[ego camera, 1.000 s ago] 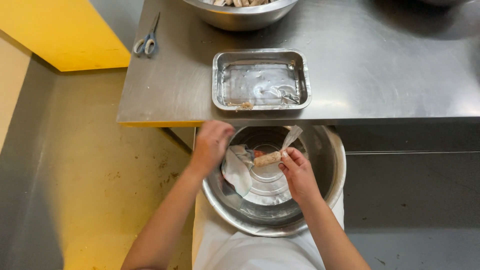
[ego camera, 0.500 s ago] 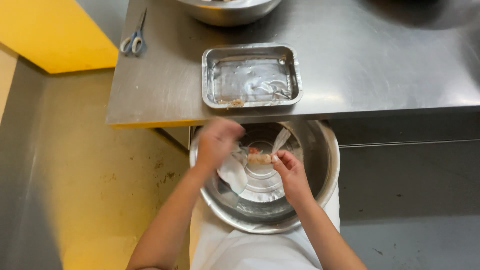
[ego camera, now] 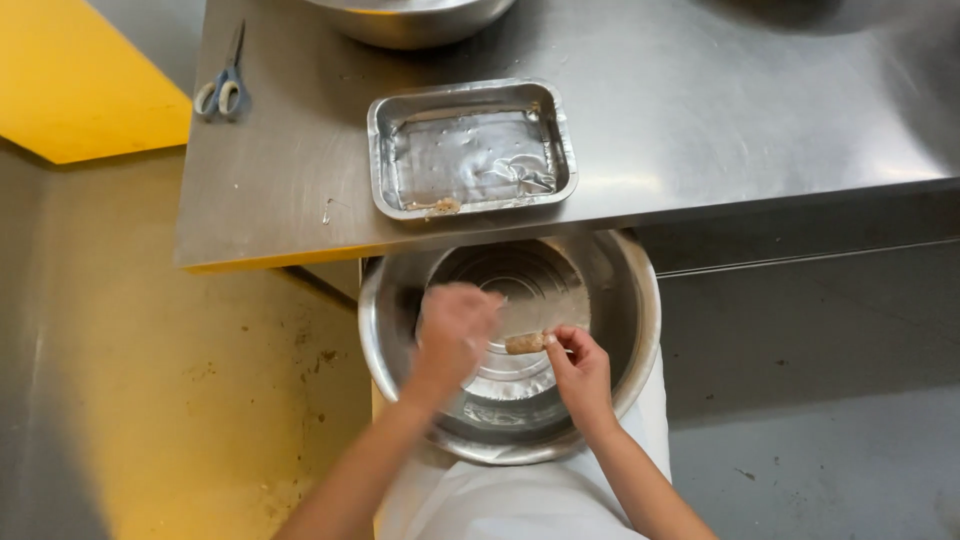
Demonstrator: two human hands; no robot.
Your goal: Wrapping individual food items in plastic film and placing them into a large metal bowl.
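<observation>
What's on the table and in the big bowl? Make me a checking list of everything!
Surface: steel table, bare and shiny.
Job's things: small tan roll over the big steel bowl on the lap.
Clutter: foil tray with crumbs, scissors, second bowl at the far edge.
Grips: right hand pinches the roll; left hand blurred beside it.
Cables: nothing seen.
Surroundings: yellow stained floor, grey panel.

The bowl [ego camera: 630, 330] is showing as polished metal, glossy, with ringed ridges in its base. The table [ego camera: 720, 110] is looking like brushed steel with a dull sheen. The tray [ego camera: 470, 148] is gleaming as thin, crinkled foil. The roll [ego camera: 524, 343] is appearing matt and grainy. The scissors [ego camera: 222, 92] are showing smooth plastic handles.
</observation>
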